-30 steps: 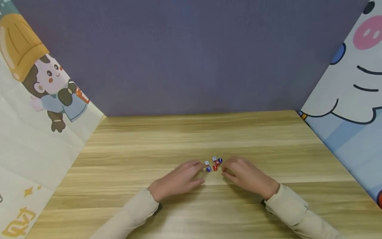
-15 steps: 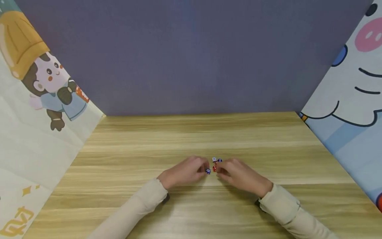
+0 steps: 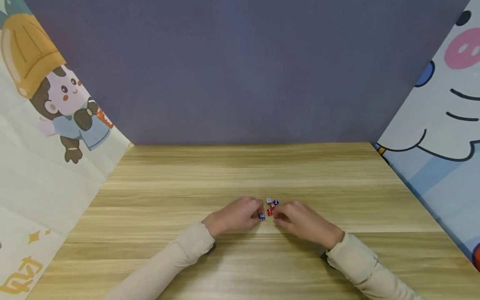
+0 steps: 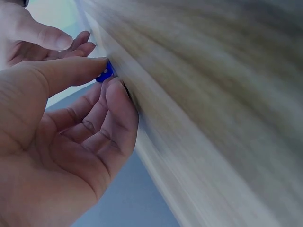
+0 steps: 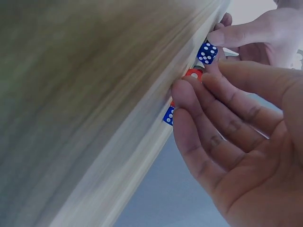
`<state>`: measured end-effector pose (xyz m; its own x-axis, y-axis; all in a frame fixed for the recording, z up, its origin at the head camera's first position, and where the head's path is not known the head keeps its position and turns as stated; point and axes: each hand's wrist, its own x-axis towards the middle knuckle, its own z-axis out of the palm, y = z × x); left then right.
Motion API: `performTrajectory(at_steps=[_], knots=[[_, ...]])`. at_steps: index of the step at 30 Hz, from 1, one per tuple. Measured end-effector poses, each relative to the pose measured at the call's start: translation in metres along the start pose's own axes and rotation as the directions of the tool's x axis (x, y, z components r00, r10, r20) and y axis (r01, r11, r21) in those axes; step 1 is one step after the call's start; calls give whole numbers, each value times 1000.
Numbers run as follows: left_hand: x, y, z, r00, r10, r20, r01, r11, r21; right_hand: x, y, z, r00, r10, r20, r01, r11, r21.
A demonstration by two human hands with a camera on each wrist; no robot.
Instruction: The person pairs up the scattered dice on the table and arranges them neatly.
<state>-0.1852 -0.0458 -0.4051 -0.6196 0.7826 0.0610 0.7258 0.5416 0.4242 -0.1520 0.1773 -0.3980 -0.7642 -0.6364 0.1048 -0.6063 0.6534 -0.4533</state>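
Observation:
My left hand [image 3: 240, 213] pinches a blue die [image 4: 105, 72] between thumb and fingers at the tabletop. That same blue die [image 5: 207, 53] shows white pips in the right wrist view. My right hand [image 3: 305, 221] is loosely curved beside the group, fingertips right at a red die [image 3: 269, 212], thumb apart from the fingers. Just beyond it are another red die [image 3: 272, 206], a second blue die [image 3: 276, 202] and a white die [image 3: 268, 201]. In the right wrist view the fingers partly hide a red die [image 5: 194, 74] and a blue die [image 5: 169, 116].
The dice lie on a wood-grain table [image 3: 187, 175]. A dark grey-purple panel [image 3: 240, 75] rises behind it. Cartoon-printed cloths stand at the left [image 3: 67, 183] and right [image 3: 431, 146] sides.
My left hand has moved right and closed thumb and fingers on the blue die, which shifted slightly nearer. A second white die has gone from sight by the left hand. My right hand moved left.

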Motion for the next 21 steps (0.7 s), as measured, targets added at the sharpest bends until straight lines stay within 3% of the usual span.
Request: performTrajectory(at_steps=[9,18,21], knots=[[-9,5,2,999,29,-14,-29,1000,-12,-6,-6,-1,999,8,-44,-7,1000,23],[-26,33,-8,998,64,-27,-63,996,56,-18,-25,1,997,-61,-53,67,992,107],[-34,42,-10,996,87,-8,-87,996,34,-23,-32,4,995,-92,-41,98,983,155]])
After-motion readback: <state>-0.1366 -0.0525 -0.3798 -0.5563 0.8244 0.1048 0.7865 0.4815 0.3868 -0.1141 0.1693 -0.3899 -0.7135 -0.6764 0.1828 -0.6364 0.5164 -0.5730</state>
